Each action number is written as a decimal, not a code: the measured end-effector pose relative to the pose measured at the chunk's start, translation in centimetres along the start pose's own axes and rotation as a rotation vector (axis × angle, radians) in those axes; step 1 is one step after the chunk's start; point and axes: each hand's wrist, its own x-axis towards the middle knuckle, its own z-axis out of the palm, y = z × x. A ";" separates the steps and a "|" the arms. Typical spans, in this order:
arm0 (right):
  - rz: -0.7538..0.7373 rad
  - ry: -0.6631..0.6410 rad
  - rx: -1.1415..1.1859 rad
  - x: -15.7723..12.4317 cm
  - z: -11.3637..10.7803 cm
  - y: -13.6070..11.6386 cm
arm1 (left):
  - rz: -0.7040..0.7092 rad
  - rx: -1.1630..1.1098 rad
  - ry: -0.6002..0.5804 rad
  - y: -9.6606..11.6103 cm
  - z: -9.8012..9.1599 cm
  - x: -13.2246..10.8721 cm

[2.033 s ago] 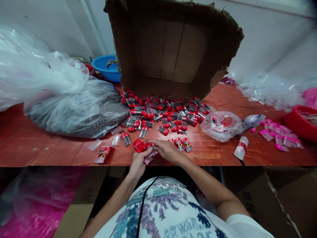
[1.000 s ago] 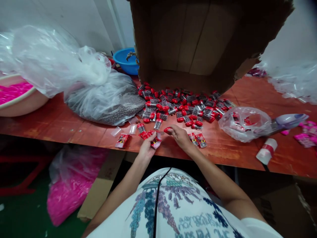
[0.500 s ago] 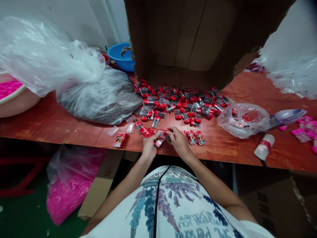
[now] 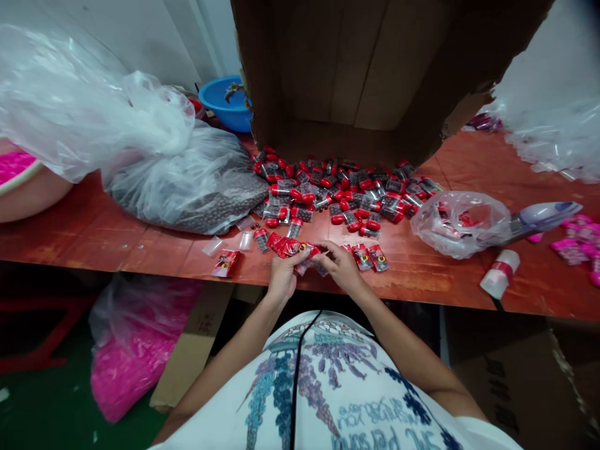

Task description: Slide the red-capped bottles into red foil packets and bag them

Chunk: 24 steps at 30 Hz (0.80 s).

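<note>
My left hand [image 4: 282, 276] is closed on a fanned bunch of small red printed cards [image 4: 287, 245], held low over the table's near edge. Close on its right, my right hand [image 4: 342, 265] pinches a small clear packet [image 4: 321, 269], mostly hidden by the fingers, against the cards. Just past the right hand lie several red printed packets [image 4: 362, 257] in a row. A short stack of red packets [image 4: 227, 263] sits to the left. Beyond both hands spreads a heap of small clear containers with red caps and dark beads [image 4: 337, 187].
A big cardboard box [image 4: 356, 62] stands open behind the heap. To the left are a clear bag of dark beads [image 4: 197, 194] and a blue basin [image 4: 225, 103]. At right lie a clear plastic bag [image 4: 459, 225], a purple-handled tool [image 4: 546, 215] and a white roll [image 4: 500, 274].
My right hand's fingers have come in closer to the cards and curl lower. The left hand keeps its hold on the cards. The view has shifted slightly.
</note>
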 end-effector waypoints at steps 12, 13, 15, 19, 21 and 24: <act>0.135 -0.101 0.222 -1.3 -1.2 0.4 | 0.055 0.112 -0.080 0.5 0.3 -0.9; 0.141 -0.106 0.245 -1.3 -1.3 0.4 | 0.061 0.121 -0.088 0.5 0.3 -0.9; 0.115 -0.103 0.237 -1.5 -1.5 0.2 | 0.065 0.118 -0.096 0.4 0.3 -1.0; 0.043 -0.091 0.156 -1.6 -2.2 -0.1 | 0.070 0.075 -0.080 0.2 0.5 -1.0; 0.043 -0.096 0.159 -1.6 -2.4 -0.2 | 0.044 0.070 -0.098 0.2 0.7 -1.1; 0.099 -0.078 0.250 -1.7 -2.2 -0.1 | 0.006 0.115 -0.159 0.4 0.9 -1.3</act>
